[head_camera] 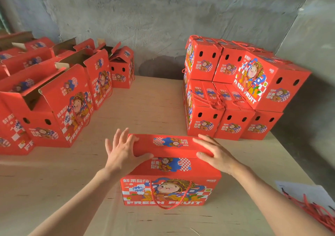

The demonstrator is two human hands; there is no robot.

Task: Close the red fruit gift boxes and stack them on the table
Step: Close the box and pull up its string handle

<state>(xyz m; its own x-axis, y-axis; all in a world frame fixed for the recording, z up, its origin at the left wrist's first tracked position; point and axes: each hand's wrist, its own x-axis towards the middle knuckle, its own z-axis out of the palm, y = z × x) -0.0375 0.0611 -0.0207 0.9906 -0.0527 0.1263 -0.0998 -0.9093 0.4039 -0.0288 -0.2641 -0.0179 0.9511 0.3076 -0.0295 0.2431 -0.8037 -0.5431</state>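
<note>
Gift box (pixel 170 190) on plywood table (pixel 154 105): long axis left-right, FRESH FRUIT face toward you, top shut, contents hidden. Your left hand (pixel 123 152) and right hand (pixel 215 156) lie flat on its ridge ends, fingers straight and spread. Right of it: red cords (pixel 315 210), cut off by the frame. Beyond it, left: open boxes (pixel 54 98), interiors unreadable. Beyond it, right: closed stack (pixel 204 67).

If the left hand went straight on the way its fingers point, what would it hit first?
Nothing close: the left hand points away over bare table, between the open boxes and the stacked boxes. The grey wall looks first in line, though depth is unclear.
</note>
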